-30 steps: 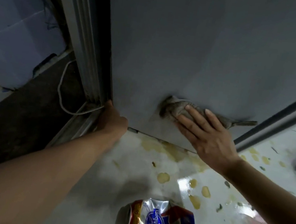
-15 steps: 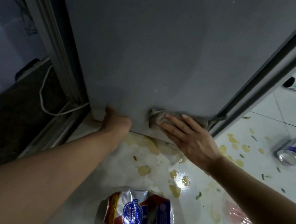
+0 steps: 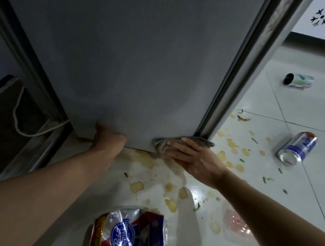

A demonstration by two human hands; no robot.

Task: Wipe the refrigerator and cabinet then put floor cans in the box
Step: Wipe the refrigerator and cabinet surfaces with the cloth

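A crumpled grey-brown cloth is pressed flat against the bottom right corner of the grey refrigerator door by the right hand, whose fingers are held straight and together; the cloth's long axis runs along the door's lower edge, one end trailing rightward past the door's metal edge strip. The door's bottom edge is gripped by the left hand, its fingertips hidden under the door. A crushed red, white and blue can is seen on the white tiled floor between the forearms, lying crosswise. A blue and silver can and a pale green can lie farther right, amid yellow spill stains. A white cord is looped at the left.
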